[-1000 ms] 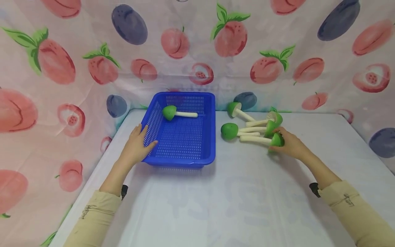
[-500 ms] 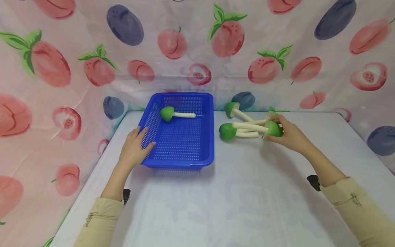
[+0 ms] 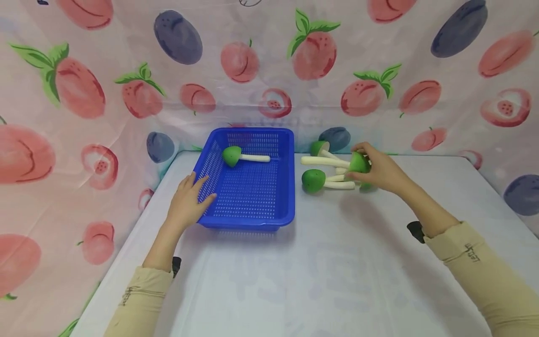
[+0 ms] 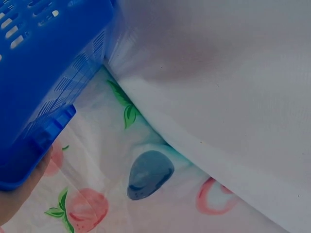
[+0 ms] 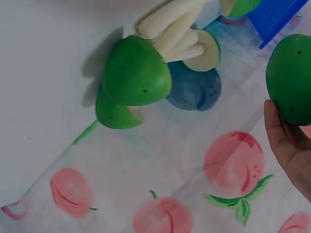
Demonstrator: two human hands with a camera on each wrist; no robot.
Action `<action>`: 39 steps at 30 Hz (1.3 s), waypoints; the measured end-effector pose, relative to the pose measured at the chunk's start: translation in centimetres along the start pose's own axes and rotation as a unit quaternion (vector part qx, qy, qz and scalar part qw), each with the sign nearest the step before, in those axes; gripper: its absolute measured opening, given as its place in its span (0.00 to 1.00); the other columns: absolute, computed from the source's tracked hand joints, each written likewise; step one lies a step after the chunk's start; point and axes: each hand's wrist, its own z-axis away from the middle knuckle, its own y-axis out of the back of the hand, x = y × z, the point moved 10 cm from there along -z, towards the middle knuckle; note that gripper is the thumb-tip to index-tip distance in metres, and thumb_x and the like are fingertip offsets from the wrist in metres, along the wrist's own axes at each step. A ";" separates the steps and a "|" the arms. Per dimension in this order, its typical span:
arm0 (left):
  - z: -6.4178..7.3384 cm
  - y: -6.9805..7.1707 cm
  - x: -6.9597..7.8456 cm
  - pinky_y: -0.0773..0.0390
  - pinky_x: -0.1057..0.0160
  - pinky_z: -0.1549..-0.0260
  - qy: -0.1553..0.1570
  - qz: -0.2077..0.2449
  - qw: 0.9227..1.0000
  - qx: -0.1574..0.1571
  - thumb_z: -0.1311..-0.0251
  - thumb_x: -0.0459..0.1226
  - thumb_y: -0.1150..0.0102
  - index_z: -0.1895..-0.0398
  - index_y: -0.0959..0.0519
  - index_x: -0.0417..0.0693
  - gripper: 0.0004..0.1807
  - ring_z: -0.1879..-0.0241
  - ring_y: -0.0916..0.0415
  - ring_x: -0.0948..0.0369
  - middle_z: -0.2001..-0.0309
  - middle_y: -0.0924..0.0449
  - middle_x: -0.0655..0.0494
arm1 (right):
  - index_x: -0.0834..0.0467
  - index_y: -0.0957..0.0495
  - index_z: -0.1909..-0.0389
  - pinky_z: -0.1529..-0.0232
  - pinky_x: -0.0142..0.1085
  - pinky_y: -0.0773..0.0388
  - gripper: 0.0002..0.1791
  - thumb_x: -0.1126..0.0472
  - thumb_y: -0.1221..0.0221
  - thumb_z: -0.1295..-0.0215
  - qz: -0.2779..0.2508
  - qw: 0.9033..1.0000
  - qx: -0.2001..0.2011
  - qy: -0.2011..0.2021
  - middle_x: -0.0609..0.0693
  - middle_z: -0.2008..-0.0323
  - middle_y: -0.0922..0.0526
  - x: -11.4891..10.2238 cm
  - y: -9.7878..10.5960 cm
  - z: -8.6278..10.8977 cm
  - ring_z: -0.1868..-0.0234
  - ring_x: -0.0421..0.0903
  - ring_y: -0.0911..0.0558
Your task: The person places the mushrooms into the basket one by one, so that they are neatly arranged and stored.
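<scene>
My right hand [image 3: 375, 171] grips a toy mushroom [image 3: 322, 161] by its green cap, lifted over the others, its white stem pointing left. In the right wrist view the held mushroom's cap [image 5: 291, 80] shows at the right edge, against my fingertips. Beneath it lie several more toy mushrooms [image 3: 313, 181], partly hidden by the hand and the held one. My left hand [image 3: 185, 201] rests with spread fingers on the left rim of a blue plastic basket [image 3: 287, 210]. One toy mushroom [image 3: 232, 156] lies inside the basket near its back wall.
A white-covered table [image 3: 320, 276] bears everything. Fruit-printed cloth [image 3: 269, 56] hangs behind and to the left. The basket's right wall stands close to the mushroom pile; in the right wrist view two caps [image 5: 136, 73] overlap at the pile's end.
My right hand has lifted the mushroom from the front of the pile and carried it up and to the left. The left hand stays at the basket's rim.
</scene>
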 end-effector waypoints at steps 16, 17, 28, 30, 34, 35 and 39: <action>-0.1 -0.4 -0.5 0.50 0.34 0.34 0.018 -0.018 0.999 -0.031 0.35 0.49 0.51 0.31 0.41 0.41 0.34 0.29 0.57 0.36 0.28 0.55 0.31 | 0.64 0.37 0.41 0.56 0.45 0.26 0.32 0.58 0.35 0.43 0.050 0.998 -0.040 0.027 0.62 0.49 0.25 -5.2 0.7 -5.0 0.58 0.54 0.26; -0.1 -0.4 -0.5 0.50 0.34 0.34 0.018 -0.018 0.999 -0.031 0.35 0.49 0.51 0.31 0.41 0.41 0.34 0.29 0.57 0.36 0.28 0.55 0.31 | 0.64 0.37 0.41 0.57 0.45 0.26 0.32 0.57 0.35 0.44 0.052 0.997 -0.042 0.028 0.62 0.49 0.25 -5.5 0.7 -5.3 0.58 0.54 0.26; -0.1 -0.8 -0.8 0.50 0.34 0.34 0.021 -0.014 0.999 -0.031 0.34 0.49 0.51 0.31 0.40 0.41 0.33 0.29 0.57 0.36 0.28 0.55 0.31 | 0.63 0.37 0.41 0.56 0.45 0.22 0.34 0.56 0.34 0.44 0.080 0.992 -0.080 0.051 0.62 0.49 0.24 -9.2 -1.3 -8.8 0.57 0.54 0.24; 0.0 -0.8 -0.8 0.50 0.34 0.34 0.021 -0.014 0.999 -0.032 0.34 0.49 0.51 0.31 0.40 0.41 0.33 0.29 0.57 0.36 0.28 0.55 0.31 | 0.63 0.37 0.40 0.57 0.44 0.22 0.34 0.55 0.35 0.44 0.092 0.990 -0.092 0.052 0.62 0.48 0.25 -9.7 -1.9 -9.5 0.56 0.54 0.23; 0.1 -0.6 -0.8 0.51 0.35 0.34 0.021 -0.009 0.999 -0.032 0.34 0.49 0.51 0.31 0.40 0.41 0.33 0.29 0.57 0.36 0.28 0.56 0.31 | 0.62 0.37 0.40 0.56 0.44 0.23 0.34 0.55 0.36 0.44 0.099 0.987 -0.119 0.050 0.63 0.44 0.27 -10.7 -2.8 -11.0 0.54 0.55 0.24; 0.0 -0.6 -0.8 0.51 0.35 0.34 0.021 -0.009 0.999 -0.032 0.34 0.49 0.51 0.31 0.40 0.41 0.33 0.29 0.58 0.36 0.28 0.56 0.31 | 0.62 0.37 0.40 0.56 0.44 0.23 0.33 0.55 0.36 0.44 0.097 0.986 -0.124 0.047 0.63 0.44 0.27 -10.9 -3.0 -11.4 0.54 0.55 0.25; -0.4 -0.7 -0.6 0.52 0.36 0.33 0.021 -0.012 0.999 -0.034 0.34 0.49 0.52 0.31 0.39 0.41 0.33 0.28 0.58 0.37 0.28 0.56 0.32 | 0.63 0.37 0.40 0.52 0.45 0.26 0.33 0.56 0.36 0.44 0.081 0.988 -0.127 0.043 0.63 0.45 0.27 -11.8 -3.4 -13.2 0.52 0.55 0.26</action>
